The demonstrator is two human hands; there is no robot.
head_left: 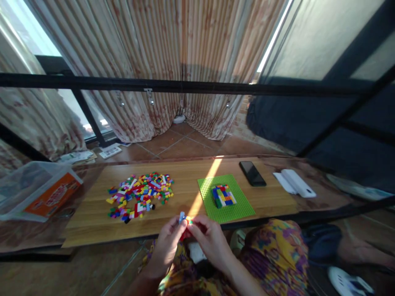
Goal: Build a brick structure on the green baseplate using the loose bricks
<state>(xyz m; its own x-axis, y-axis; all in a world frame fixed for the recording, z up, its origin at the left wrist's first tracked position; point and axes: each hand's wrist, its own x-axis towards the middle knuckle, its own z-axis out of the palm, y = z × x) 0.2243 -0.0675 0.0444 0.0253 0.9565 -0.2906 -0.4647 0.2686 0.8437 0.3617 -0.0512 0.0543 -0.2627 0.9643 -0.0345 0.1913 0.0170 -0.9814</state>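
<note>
My left hand point(168, 241) and my right hand point(210, 236) meet just in front of the table's near edge. Between their fingertips is a small cluster of toy building bricks point(187, 221), with light blue, orange, green and red showing; fingers cover part of it. Both hands are closed on it. To the right of my hands, a green baseplate point(241, 209) lies on the table and carries a low block of multicoloured bricks point(222, 196). A loose pile of small coloured bricks point(151, 185) spreads over the table's left half.
On the wooden table point(182, 181), a black phone point(252, 173) lies beyond the baseplate. A white object point(298, 183) rests past the table's right end. At far left stands a clear plastic box point(40, 193) with an orange label. A dark metal bar point(197, 86) crosses before the curtains.
</note>
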